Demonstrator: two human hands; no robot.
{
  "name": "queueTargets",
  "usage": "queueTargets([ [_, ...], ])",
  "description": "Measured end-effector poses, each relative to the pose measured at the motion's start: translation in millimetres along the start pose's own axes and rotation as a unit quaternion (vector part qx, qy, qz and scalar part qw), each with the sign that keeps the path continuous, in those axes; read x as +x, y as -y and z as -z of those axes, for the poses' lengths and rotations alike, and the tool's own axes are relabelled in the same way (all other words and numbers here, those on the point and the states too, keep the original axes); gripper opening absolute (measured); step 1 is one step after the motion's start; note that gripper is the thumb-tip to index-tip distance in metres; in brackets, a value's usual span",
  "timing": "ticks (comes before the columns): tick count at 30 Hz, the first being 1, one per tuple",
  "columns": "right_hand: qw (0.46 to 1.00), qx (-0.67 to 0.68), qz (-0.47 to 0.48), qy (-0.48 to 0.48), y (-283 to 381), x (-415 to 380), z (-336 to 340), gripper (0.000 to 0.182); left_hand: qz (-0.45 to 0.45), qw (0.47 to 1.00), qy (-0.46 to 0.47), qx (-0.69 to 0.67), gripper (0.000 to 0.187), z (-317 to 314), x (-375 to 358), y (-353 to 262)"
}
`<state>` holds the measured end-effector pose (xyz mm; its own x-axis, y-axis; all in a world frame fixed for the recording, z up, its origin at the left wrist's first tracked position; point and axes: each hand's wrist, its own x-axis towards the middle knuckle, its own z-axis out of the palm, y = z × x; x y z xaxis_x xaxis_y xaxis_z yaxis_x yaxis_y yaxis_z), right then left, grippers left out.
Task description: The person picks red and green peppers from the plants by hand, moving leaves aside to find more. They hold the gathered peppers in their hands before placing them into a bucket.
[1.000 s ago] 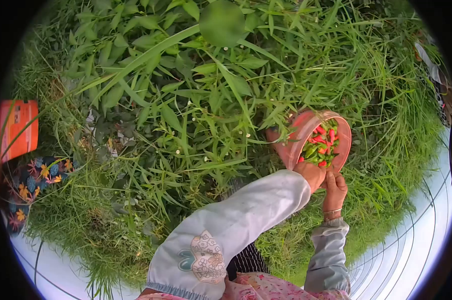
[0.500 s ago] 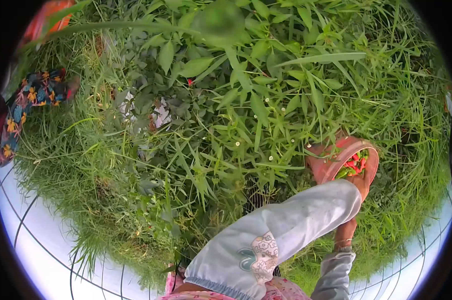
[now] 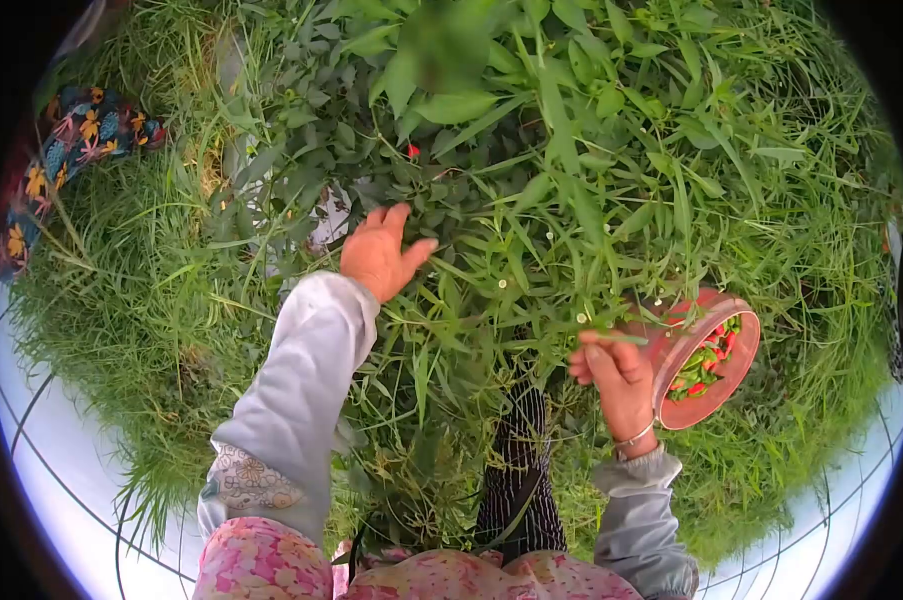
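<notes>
My left hand point(image 3: 381, 256) reaches over the leafy plants left of centre, its fingers spread and nothing in them. Above it, a small red pepper point(image 3: 413, 151) shows among dark leaves. Just left of the bucket point(image 3: 731, 378) is my right hand point(image 3: 619, 388), its fingers curled together. A thin green blade crosses near those fingertips, and I cannot make out what, if anything, they hold. The tilted reddish bucket contains red and green peppers point(image 3: 706, 365), with its opening facing right.
At the upper left is another person's dark flowered sleeve point(image 3: 89, 128). Dense grass point(image 3: 131, 330) surrounds the plants. Pale sheeting with dark lines point(image 3: 61, 470) borders the lower left. A striped dark cloth point(image 3: 516, 460) shows below the plants.
My left hand has left the bucket's mouth and moved far left over the plants, opening. My right hand has come into view left of the bucket. The other person's sleeve appears slightly higher.
</notes>
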<state>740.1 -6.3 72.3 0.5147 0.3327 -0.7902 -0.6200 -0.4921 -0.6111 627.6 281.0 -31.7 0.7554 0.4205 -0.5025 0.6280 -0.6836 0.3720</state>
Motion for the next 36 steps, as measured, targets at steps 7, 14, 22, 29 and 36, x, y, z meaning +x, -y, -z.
queueTargets([
  [7,0.866,-0.38,0.244,0.213,-16,87,-145,0.031,0.015,0.93,0.364,0.042,0.061,-120,-144,68],
  [14,0.643,-0.669,0.022,0.372,-151,72,-130,0.048,0.033,0.901,0.425,-0.084,0.071,-120,-209,60],
  [22,0.618,-0.711,0.088,0.324,-99,60,-168,0.03,-0.002,0.911,0.394,-0.121,0.073,-144,-237,70],
  [29,0.689,-0.623,0.189,0.318,-175,66,-222,0.03,-0.05,0.945,0.321,-0.051,0.073,-110,-237,61],
  [36,0.675,-0.632,0.122,0.36,-190,57,-208,0.039,-0.203,0.863,0.452,0.097,0.075,-76,-270,101],
])
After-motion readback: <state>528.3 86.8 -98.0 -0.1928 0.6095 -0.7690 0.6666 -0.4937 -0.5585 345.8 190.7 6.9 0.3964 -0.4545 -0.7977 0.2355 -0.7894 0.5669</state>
